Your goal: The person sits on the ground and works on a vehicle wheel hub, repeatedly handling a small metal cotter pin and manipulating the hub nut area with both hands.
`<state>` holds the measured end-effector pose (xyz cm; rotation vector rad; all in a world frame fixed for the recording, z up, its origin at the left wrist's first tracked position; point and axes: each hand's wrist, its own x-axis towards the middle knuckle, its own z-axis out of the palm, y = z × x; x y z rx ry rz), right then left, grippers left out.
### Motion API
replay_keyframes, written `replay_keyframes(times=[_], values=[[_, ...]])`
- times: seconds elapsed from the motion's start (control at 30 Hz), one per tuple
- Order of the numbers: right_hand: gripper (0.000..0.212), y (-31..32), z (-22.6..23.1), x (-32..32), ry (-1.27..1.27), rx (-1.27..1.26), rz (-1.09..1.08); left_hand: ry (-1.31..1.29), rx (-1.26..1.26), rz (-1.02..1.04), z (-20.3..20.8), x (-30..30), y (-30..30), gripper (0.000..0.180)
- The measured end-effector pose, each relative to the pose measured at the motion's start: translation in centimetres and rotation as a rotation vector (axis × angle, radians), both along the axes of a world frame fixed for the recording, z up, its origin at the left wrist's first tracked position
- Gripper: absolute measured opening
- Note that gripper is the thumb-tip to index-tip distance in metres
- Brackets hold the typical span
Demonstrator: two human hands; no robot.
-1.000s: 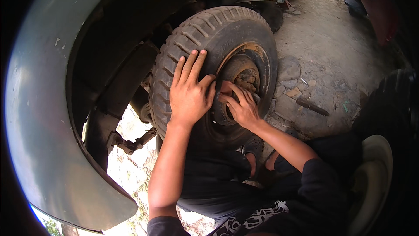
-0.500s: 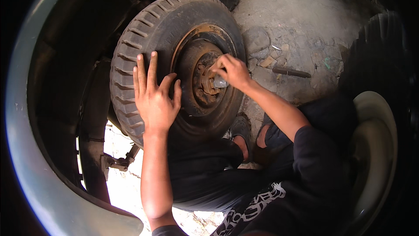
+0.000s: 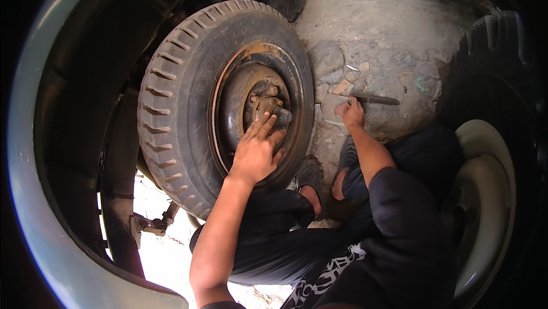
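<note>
A ribbed black tyre (image 3: 180, 89) is mounted on a rusty wheel rim, with a hub (image 3: 265, 100) at its middle. Several bolts surround a silvery cylindrical piece (image 3: 282, 116) that sticks out of the hub. My left hand (image 3: 258, 152) lies against the hub beside this piece, fingers stretched out and holding nothing. Down on the floor to the right, my right hand (image 3: 352, 113) has its fingers closed on the left end of a dark metal bar (image 3: 377, 100). The rest of the bar lies along the ground.
A curved grey-blue fender (image 3: 28, 155) arches around the left side. Another tyre (image 3: 485, 63) and a pale wheel rim (image 3: 496, 166) stand at the right. Cardboard scraps (image 3: 342, 86) lie on the rough floor (image 3: 377, 17). My feet are below the wheel.
My right hand has left the hub and moved right and down to the metal bar. My left hand has shifted from the tyre's sidewall to the hub.
</note>
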<state>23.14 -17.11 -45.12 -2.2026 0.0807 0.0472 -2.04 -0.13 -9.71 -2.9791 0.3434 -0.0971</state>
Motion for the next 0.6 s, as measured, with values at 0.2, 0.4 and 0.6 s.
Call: replay_keyframes(times=[0.2,0.4,0.6], values=[[0.061,-2.7,-4.6,2.7,0.064,-0.487,-0.109,0.197,-0.127,0.087,0.7,-0.4,-1.3,0.046],[0.051,-5.5,-3.6,6.1,0.146,-0.776,0.061,0.271,-0.183,0.173,1.9,-0.7,-1.6,0.053],[0.037,-9.1,-8.7,6.7,-0.087,-0.760,-0.342,0.176,-0.232,0.132,3.1,0.3,-2.2,0.058]])
